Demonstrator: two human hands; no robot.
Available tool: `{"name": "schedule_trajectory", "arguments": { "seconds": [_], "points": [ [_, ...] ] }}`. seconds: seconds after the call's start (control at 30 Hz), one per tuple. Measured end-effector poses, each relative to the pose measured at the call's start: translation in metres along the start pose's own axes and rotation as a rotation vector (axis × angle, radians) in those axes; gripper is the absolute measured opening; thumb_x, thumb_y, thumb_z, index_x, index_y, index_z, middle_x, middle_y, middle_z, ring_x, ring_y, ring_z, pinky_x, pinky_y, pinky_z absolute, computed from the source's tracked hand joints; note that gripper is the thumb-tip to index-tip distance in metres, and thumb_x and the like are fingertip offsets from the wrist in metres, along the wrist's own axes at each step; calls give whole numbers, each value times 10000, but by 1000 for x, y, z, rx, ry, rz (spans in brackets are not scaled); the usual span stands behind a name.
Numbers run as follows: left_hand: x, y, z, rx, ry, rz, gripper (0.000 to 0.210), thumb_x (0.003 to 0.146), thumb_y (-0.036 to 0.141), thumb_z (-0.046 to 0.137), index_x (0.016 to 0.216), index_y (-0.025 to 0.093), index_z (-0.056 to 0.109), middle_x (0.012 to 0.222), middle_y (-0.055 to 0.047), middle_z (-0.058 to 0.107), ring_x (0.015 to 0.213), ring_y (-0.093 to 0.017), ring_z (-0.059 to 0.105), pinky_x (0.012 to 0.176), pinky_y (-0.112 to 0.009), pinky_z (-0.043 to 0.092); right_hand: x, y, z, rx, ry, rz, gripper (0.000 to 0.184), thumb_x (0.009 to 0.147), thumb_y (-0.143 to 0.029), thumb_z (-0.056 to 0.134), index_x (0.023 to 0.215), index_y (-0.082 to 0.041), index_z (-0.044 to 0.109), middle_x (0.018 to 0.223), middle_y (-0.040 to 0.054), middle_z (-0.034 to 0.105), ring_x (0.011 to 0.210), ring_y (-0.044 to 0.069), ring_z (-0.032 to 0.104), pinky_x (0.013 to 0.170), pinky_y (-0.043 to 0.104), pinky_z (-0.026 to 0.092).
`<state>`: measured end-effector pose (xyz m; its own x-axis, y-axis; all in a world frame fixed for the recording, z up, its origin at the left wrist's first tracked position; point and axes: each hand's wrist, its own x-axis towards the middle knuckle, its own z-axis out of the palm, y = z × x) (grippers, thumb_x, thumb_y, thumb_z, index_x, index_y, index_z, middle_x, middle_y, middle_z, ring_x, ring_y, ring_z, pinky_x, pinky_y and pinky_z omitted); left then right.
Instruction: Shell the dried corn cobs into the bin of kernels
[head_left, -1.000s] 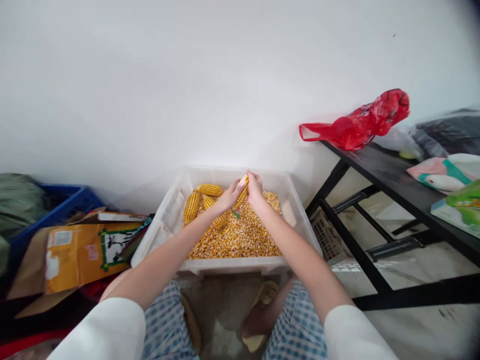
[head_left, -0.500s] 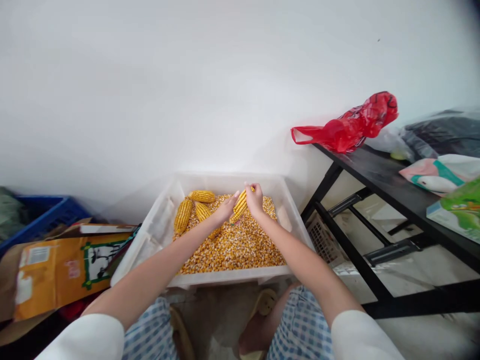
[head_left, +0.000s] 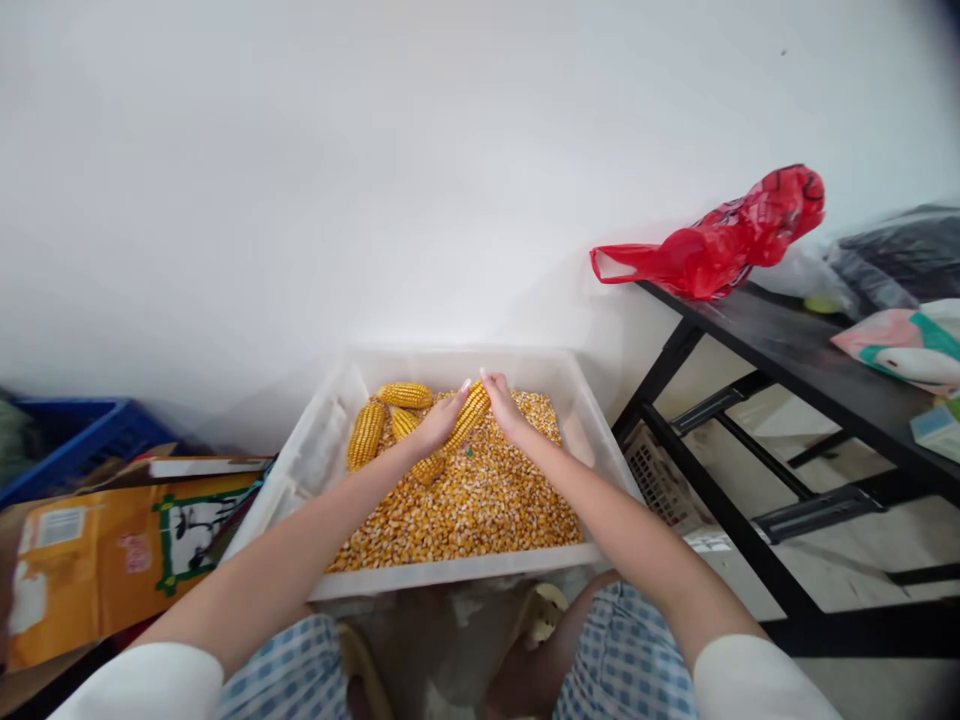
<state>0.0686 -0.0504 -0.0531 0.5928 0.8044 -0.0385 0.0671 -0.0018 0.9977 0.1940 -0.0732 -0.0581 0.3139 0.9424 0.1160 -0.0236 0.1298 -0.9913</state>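
Observation:
Between my two hands an ear of corn (head_left: 469, 413) is held tilted above the loose kernels. My left hand (head_left: 441, 420) presses on its left side, fingers long and close together. Against its right side near the upper end lies my right hand (head_left: 505, 404), the fingers hidden in part. Loose corn kernels (head_left: 480, 510) spread over the floor of a white plastic bin (head_left: 450, 574). Several more ears lie at the bin's left, among them an upright-leaning ear (head_left: 365, 437) and a sideways one (head_left: 406, 396). One is partly covered by my left forearm.
A black table (head_left: 780, 330) at the right carries a red plastic bag (head_left: 720, 245) and other packages. Under it stands a slatted basket (head_left: 660, 485). To the left are an orange cardboard box (head_left: 112, 560) and a blue crate (head_left: 97, 435). A white wall rises behind the bin.
My right hand has shifted from fingers curled over the ear's top to lying flatter along its side. The ear sits slightly further left, and the view has moved a little.

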Motion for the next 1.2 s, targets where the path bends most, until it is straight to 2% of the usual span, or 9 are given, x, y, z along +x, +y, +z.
{"name": "schedule_trajectory", "arguments": {
  "seconds": [0.1,0.27,0.43,0.57,0.67,0.8,0.97,1.1,1.2],
  "points": [
    [4,-6,-4,-39,-57,-45,600,766,651,351,928,131,603,598,-55,617,511,-185,562,493,-320,466,1,4,-2,9,-18,-7,348,771,-551,428,835,-210,414,748,-30,433,707,118,442,661,232,365],
    [4,-6,-5,-122,-32,-88,580,774,650,331,849,141,598,544,-44,591,457,-175,545,440,-309,455,0,4,-3,42,-66,-45,310,775,-513,457,845,-214,414,754,-35,419,692,107,433,661,222,363],
    [0,0,-3,-215,-145,-180,565,751,647,387,963,165,589,646,-59,633,495,-181,573,457,-311,478,3,8,-1,107,-168,9,328,769,-541,450,869,-230,424,736,-34,434,681,120,458,648,235,393],
    [2,-4,-2,-216,-69,-128,537,744,620,444,997,166,581,695,-59,646,537,-173,588,480,-288,486,5,10,1,137,-222,5,362,777,-576,404,845,-226,466,756,-14,468,755,142,483,731,269,417],
    [5,-10,-4,-192,-8,-161,575,746,641,414,989,149,586,651,-62,638,481,-172,570,435,-289,467,3,7,1,123,-230,28,369,772,-580,407,862,-227,467,783,-9,482,795,148,496,771,285,421],
    [8,-11,-6,-213,21,-159,600,754,649,381,978,135,593,638,-71,641,466,-177,572,415,-284,452,-7,-4,0,28,-271,13,372,730,-541,511,929,-233,443,860,-6,510,877,158,513,804,301,433],
    [9,-2,-9,-342,-27,-120,596,774,631,351,986,134,602,712,-81,671,611,-205,627,545,-305,495,-17,-11,2,-59,-276,31,665,607,-416,700,1157,-257,361,1140,30,495,1064,168,484,920,322,403],
    [5,5,-13,-358,-60,-153,632,752,658,350,949,122,620,738,-90,678,691,-224,638,634,-324,496,-21,-8,5,-58,-424,210,750,598,-411,715,1208,-254,306,1138,71,525,1002,198,542,799,357,491],
    [2,6,-14,-275,-80,-147,597,734,646,412,930,122,621,752,-87,675,708,-216,634,664,-317,486,-23,-6,5,-86,-466,271,743,569,-391,737,1172,-237,331,1142,89,516,973,218,557,686,336,530]
  ]
}}
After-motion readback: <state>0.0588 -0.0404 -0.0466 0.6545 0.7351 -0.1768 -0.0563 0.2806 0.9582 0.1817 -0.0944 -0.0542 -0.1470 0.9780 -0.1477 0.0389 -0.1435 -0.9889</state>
